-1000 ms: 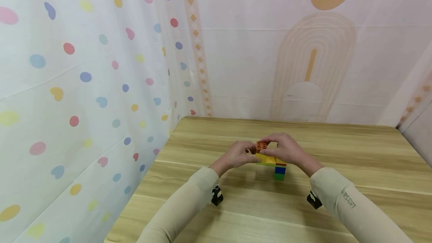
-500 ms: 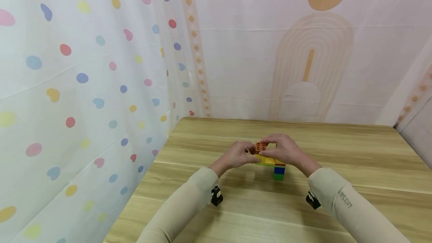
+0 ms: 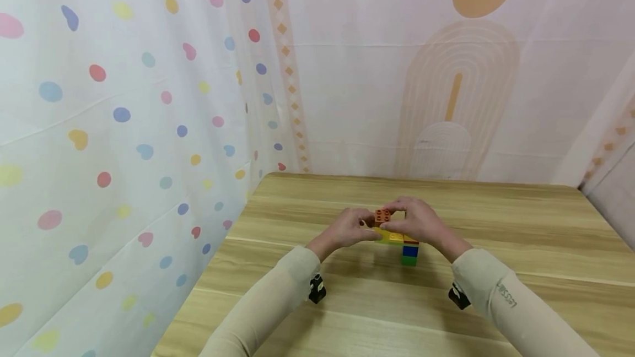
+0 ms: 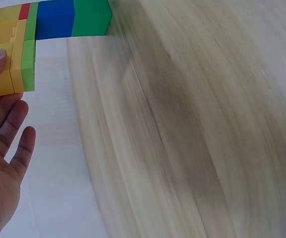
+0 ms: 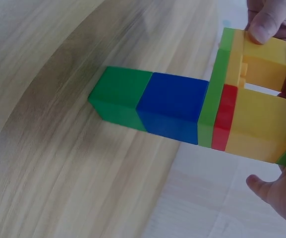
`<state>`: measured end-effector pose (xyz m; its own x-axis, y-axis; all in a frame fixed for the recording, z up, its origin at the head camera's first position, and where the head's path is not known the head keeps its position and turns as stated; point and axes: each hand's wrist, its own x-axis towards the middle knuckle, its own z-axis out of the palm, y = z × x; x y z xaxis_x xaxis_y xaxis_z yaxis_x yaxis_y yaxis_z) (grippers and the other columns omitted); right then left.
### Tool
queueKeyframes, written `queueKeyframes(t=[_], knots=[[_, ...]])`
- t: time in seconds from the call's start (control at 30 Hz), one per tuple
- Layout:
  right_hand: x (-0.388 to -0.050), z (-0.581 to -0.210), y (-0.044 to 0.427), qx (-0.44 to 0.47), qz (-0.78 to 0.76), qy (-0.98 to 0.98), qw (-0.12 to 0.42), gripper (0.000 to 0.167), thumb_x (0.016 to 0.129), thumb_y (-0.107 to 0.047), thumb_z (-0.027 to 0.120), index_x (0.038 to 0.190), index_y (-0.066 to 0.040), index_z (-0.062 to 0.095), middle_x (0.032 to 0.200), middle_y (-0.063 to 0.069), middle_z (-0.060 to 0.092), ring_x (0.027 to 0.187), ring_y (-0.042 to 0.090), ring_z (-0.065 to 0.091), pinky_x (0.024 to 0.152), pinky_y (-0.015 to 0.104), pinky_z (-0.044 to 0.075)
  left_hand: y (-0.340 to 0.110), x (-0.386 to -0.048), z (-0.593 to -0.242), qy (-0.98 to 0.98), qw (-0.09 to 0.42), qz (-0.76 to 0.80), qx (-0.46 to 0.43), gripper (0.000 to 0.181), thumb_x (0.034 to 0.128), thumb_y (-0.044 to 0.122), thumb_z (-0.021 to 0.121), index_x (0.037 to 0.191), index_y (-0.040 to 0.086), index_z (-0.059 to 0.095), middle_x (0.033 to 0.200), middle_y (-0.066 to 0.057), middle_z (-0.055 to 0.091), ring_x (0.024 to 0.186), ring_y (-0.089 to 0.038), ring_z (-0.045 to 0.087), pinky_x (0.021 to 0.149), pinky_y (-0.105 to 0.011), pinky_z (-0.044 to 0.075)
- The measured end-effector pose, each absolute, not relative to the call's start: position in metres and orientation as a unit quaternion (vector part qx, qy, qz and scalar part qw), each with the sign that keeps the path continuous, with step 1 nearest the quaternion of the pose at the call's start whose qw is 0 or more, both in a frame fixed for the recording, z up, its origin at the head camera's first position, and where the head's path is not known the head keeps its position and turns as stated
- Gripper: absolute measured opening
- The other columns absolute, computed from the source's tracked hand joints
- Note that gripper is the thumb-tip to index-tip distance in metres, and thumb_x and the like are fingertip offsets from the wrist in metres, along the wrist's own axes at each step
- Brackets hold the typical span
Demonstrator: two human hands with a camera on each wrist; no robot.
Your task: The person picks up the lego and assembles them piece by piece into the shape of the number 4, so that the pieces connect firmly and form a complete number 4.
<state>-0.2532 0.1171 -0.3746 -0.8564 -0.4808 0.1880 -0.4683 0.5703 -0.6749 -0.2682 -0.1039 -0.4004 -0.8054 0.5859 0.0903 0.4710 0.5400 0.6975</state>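
Observation:
A stack of plastic toy building bricks stands upright on the table, with a green brick (image 5: 120,94) at its foot and a blue brick (image 5: 175,106) above. A lime-green plate, a thin red piece and yellow bricks (image 4: 1,22) extend left from its upper part. An orange toy brick (image 3: 382,217) with studs sits over the left end. My left hand (image 3: 345,228) grips that end, its thumb pressed on a yellow toy brick (image 5: 269,59). Thumb and index finger of my right hand (image 3: 419,219) pinch around the orange brick. That hand hides the stack's top right in the head view.
The wood-grain table (image 3: 347,313) reaches to a patterned curtain (image 3: 347,98) at the back and a dotted curtain (image 3: 149,125) on the left. A black wrist device (image 3: 317,288) hangs under the left cuff, another black device (image 3: 459,296) under the right.
Both hands keep their hold on the bricks. Only a slight shift of the head view shows.

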Motion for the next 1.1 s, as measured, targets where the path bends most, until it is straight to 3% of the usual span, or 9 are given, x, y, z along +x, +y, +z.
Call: queueKeyframes(t=[0.17, 0.4, 0.63, 0.87, 1.1], knots=[[-0.252, -0.373, 0.122, -0.257, -0.382, 0.888, 0.011, 0.044, 0.087, -0.033, 0.078, 0.123, -0.008, 0.069, 0.117, 0.009, 0.065, 0.097, 0.026, 0.061, 0.081, 0.045, 0.052, -0.101, -0.27, -0.399, 0.875, 0.085, 0.372, 0.299, 0.026, 0.0889, 0.027, 0.077, 0.111, 0.015, 0.072, 0.094, 0.009, 0.068, 0.087, -0.006, 0.062, 0.075, -0.026, 0.051], [-0.251, -0.367, 0.14, -0.235, -0.403, 0.884, 0.012, 0.063, 0.087, -0.043, 0.076, 0.136, -0.008, 0.06, 0.131, 0.015, 0.061, 0.124, 0.039, 0.052, 0.096, 0.058, 0.044, -0.099, -0.272, -0.398, 0.884, 0.082, 0.357, 0.292, 0.025, 0.0871, 0.028, 0.079, 0.107, 0.014, 0.072, 0.095, 0.008, 0.068, 0.086, -0.007, 0.061, 0.075, -0.026, 0.05], [-0.249, -0.368, 0.167, -0.212, -0.426, 0.88, 0.004, 0.061, 0.089, -0.036, 0.076, 0.139, -0.008, 0.057, 0.133, 0.016, 0.06, 0.125, 0.038, 0.05, 0.098, 0.062, 0.04, -0.099, -0.274, -0.399, 0.886, 0.076, 0.353, 0.29, 0.026, 0.0866, 0.028, 0.079, 0.108, 0.014, 0.072, 0.097, 0.008, 0.069, 0.087, -0.006, 0.061, 0.077, -0.026, 0.05], [-0.242, -0.388, 0.187, -0.189, -0.437, 0.879, 0.021, 0.069, 0.088, -0.045, 0.074, 0.141, -0.007, 0.054, 0.136, 0.017, 0.055, 0.128, 0.04, 0.046, 0.1, 0.066, 0.035, -0.099, -0.272, -0.397, 0.892, 0.081, 0.349, 0.277, 0.028, 0.0862, 0.029, 0.079, 0.109, 0.014, 0.072, 0.097, 0.009, 0.068, 0.088, -0.007, 0.06, 0.078, -0.027, 0.05], [-0.234, -0.417, 0.189, -0.165, -0.45, 0.877, 0.035, 0.071, 0.087, -0.046, 0.075, 0.139, -0.003, 0.055, 0.134, 0.02, 0.058, 0.127, 0.041, 0.048, 0.1, 0.064, 0.037, -0.098, -0.272, -0.397, 0.89, 0.082, 0.35, 0.281, 0.027, 0.0864, 0.028, 0.079, 0.109, 0.014, 0.072, 0.096, 0.009, 0.068, 0.088, -0.008, 0.06, 0.077, -0.027, 0.05]])
